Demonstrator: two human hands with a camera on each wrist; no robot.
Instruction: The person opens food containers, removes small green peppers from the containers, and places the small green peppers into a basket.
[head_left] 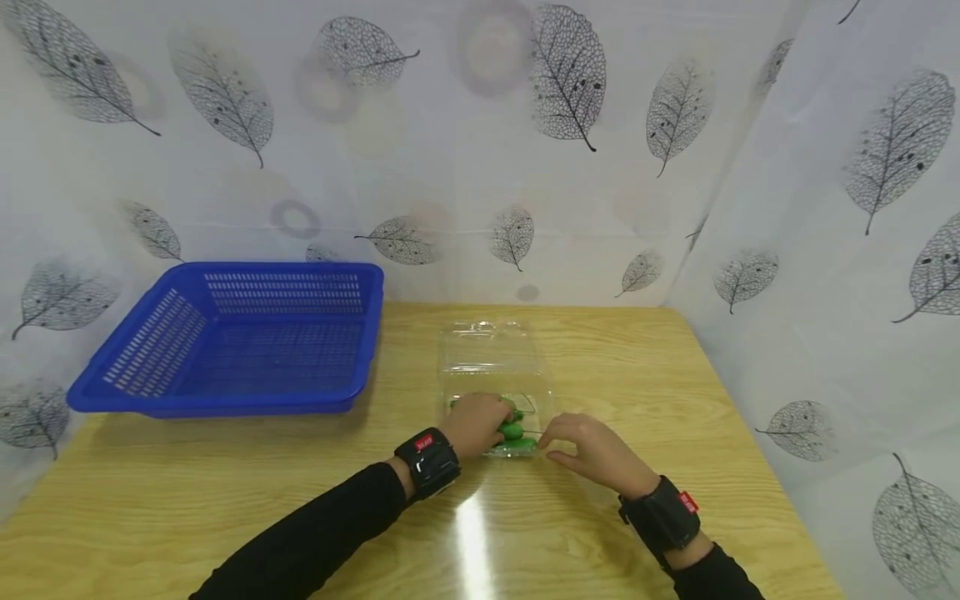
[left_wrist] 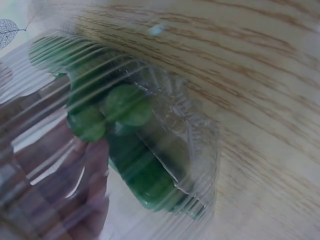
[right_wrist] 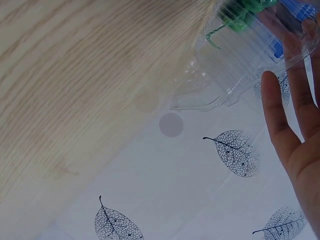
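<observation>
A clear plastic clamshell box (head_left: 534,398) stands with its lid raised in the middle of the table. Several glossy green peppers (head_left: 513,431), some with thin stems, lie inside it. My left hand (head_left: 474,423) reaches into the box from the left, thumb and fingers around one pepper; its fingertips show through the ribbed plastic beside rounded green ends (left_wrist: 127,106) in the left wrist view. Just off the right front corner is my right hand (head_left: 596,454), fingers loosely bent and spread, holding nothing. In the right wrist view its fingers (right_wrist: 277,112) appear beside the transparent wall.
A blue slatted plastic basket (head_left: 360,383) stands at the back left of the wooden table (head_left: 630,367). White curtains with a grey leaf print (head_left: 457,167) hang along the back and sides. Both wrists wear black bands (head_left: 427,462).
</observation>
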